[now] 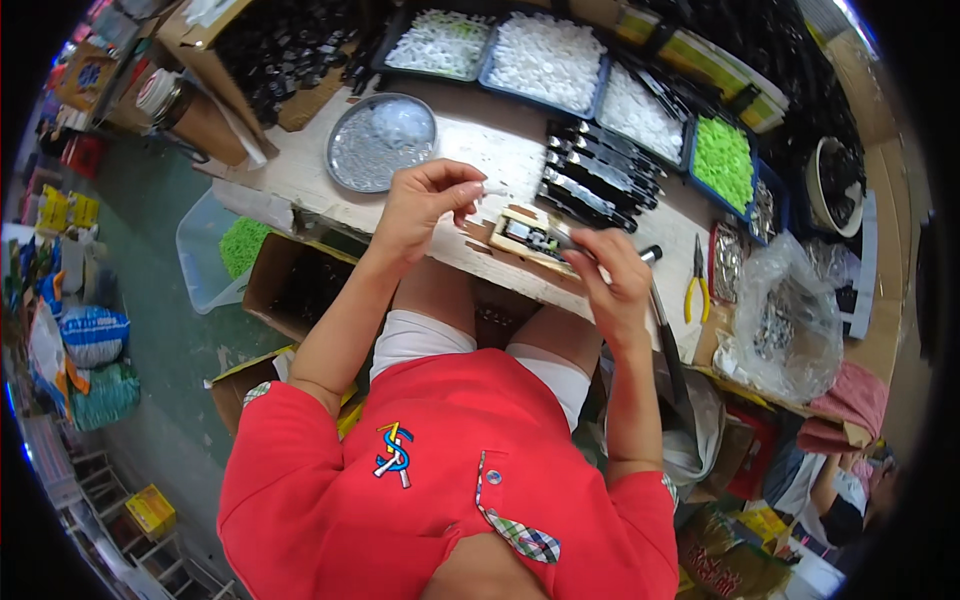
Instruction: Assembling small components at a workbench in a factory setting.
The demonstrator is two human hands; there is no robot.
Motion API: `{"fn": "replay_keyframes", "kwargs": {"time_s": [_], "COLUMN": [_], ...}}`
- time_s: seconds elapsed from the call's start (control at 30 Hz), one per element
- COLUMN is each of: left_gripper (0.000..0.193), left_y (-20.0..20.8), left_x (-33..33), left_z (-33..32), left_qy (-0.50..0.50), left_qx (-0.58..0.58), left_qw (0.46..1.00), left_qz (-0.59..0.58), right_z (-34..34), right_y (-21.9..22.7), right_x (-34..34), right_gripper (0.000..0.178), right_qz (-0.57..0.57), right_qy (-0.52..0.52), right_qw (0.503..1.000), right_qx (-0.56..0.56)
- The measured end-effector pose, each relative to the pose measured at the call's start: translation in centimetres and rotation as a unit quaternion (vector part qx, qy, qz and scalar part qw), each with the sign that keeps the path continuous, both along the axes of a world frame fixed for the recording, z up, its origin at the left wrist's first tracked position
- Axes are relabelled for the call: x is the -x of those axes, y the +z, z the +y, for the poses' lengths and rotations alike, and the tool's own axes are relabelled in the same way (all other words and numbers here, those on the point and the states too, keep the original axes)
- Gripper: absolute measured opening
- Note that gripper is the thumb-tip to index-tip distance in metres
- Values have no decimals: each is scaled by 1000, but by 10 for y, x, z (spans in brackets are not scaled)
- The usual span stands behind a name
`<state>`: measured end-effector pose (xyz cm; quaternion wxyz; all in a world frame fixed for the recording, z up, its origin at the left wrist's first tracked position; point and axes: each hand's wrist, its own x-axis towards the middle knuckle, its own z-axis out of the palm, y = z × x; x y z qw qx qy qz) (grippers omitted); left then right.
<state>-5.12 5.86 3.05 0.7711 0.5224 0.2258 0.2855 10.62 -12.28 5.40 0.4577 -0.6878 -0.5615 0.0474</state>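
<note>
My left hand (428,208) is closed in a pinch on a small white plastic piece (493,188), held above the bench's front edge. My right hand (612,275) has its fingers curled at the right end of a pale wooden fixture (510,241). A small dark and silver mechanism (528,233) sits inside this fixture. Something grey and metallic shows at my right fingertips, mostly hidden by them. Just right of that hand is a dark cylindrical end with a silver tip (651,254), and a black handle (672,350) slants down below it.
Behind the fixture lies a row of black strips (595,180). Trays of white parts (545,62) and green parts (722,162) line the back. A round metal dish (350,150) stands left; yellow-handled pliers (696,290) and a plastic bag of metal parts (790,330) lie right.
</note>
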Motion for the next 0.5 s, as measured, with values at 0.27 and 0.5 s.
{"fn": "replay_keyframes", "kwargs": {"time_s": [0.27, 0.5], "left_gripper": [13, 13], "left_y": [9, 8], "left_x": [-20, -23], "left_z": [-28, -36], "left_qy": [-63, -49], "left_qx": [139, 141], "left_qw": [988, 988], "left_qz": [9, 32], "right_z": [4, 4], "right_y": [-5, -6], "right_x": [3, 3], "right_gripper": [20, 19], "right_qz": [-9, -27], "right_qy": [-19, -21], "right_qw": [999, 999], "right_qx": [-33, -40]}}
